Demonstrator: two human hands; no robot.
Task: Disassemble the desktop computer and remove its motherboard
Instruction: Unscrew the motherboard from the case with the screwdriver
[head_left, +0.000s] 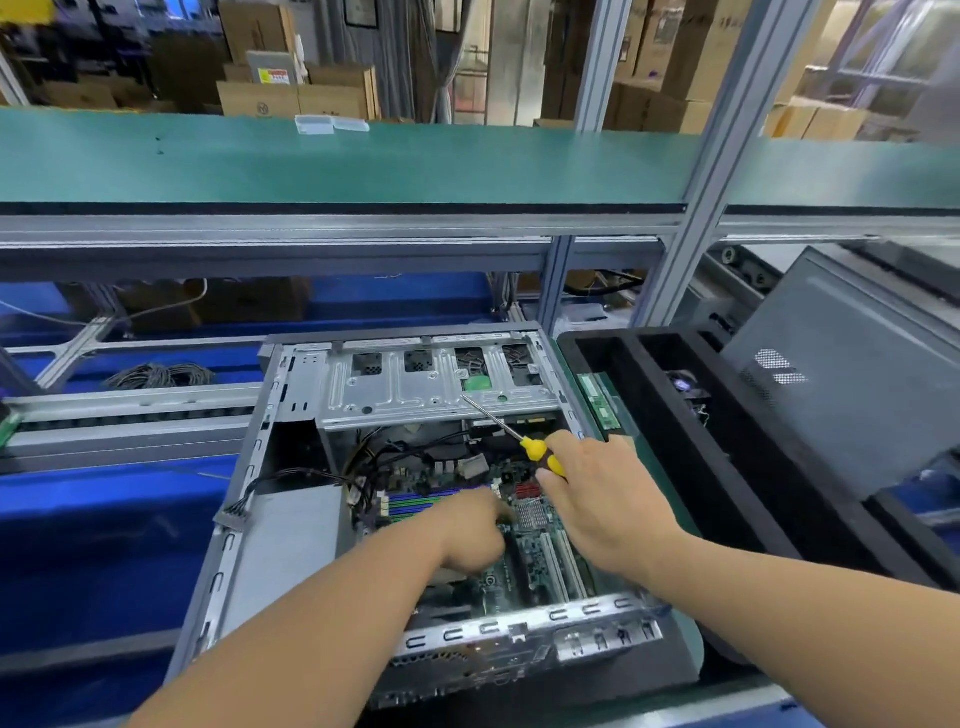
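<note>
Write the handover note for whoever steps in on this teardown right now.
Right hand: grip on the yellow-handled screwdriver, its tip raised over the drive cage.
Left hand: reaching down onto the motherboard; what its fingers hold is hidden.
Computer case: lying open on the bench, side panel off.
Left: motherboard still seated, black cables still lying across it.

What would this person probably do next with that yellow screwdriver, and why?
Probably swing the screwdriver tip down to where the left hand reaches on the motherboard: the right hand holds it lifted, tip over the drive cage, board still inside.
</note>
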